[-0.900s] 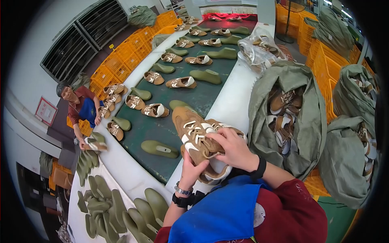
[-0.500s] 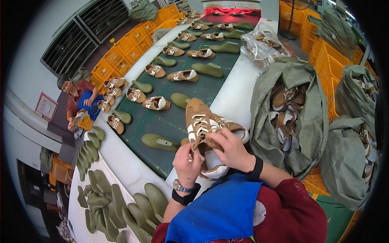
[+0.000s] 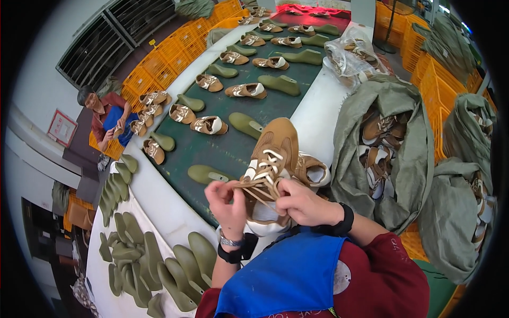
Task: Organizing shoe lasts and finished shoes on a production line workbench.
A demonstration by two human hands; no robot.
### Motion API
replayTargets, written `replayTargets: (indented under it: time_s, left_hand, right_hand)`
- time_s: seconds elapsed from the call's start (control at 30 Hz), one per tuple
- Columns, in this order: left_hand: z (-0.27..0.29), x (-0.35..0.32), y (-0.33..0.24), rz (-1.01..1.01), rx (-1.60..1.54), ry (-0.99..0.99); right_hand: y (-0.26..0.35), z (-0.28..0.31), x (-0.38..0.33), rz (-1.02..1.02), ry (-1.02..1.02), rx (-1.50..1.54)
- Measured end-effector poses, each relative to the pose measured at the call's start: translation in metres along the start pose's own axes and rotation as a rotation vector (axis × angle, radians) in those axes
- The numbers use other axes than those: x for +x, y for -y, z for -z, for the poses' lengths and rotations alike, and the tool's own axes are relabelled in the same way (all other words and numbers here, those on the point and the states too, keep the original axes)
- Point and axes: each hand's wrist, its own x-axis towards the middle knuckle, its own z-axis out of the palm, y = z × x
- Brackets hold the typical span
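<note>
A brown and white sneaker (image 3: 280, 142) stands before me at the near edge of the belt, its toe pointing away. Its tan laces (image 3: 257, 190) stretch between my hands above the tongue. My left hand (image 3: 228, 204) pinches lace at the shoe's left side. On the right, my right hand (image 3: 303, 204) has its fingers closed on the laces beside the opening. A second brown sneaker (image 3: 314, 173) rests just behind my right hand, partly hidden by the first. An olive shoe last (image 3: 204, 174) lies left of the shoe.
Rows of sneakers and olive lasts cover the green belt (image 3: 180, 153). Grey-green sacks of shoes (image 3: 347, 159) stand at right, near orange crates (image 3: 442, 100). More lasts (image 3: 146, 259) pile on the white table at left. A co-worker (image 3: 108, 116) holds a shoe across the belt.
My hands have spread apart, pulling lace sideways, the left going left. The shoe's toe has shifted right and up in view. The co-worker's hands have risen. The belt scene shifts slightly right.
</note>
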Motion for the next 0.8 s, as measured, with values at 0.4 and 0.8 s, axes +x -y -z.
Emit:
replayTargets:
  time_s: [0.4, 0.8]
  left_hand:
    - [-0.021, -0.006, -0.032, -0.517, 0.586, 0.288]
    - [0.014, -0.006, -0.021, -0.397, 0.137, 0.424]
  right_hand:
    - [-0.008, -0.015, 0.005, -0.028, -0.413, 0.188]
    - [-0.029, -0.001, 0.006, -0.184, -0.602, 0.461]
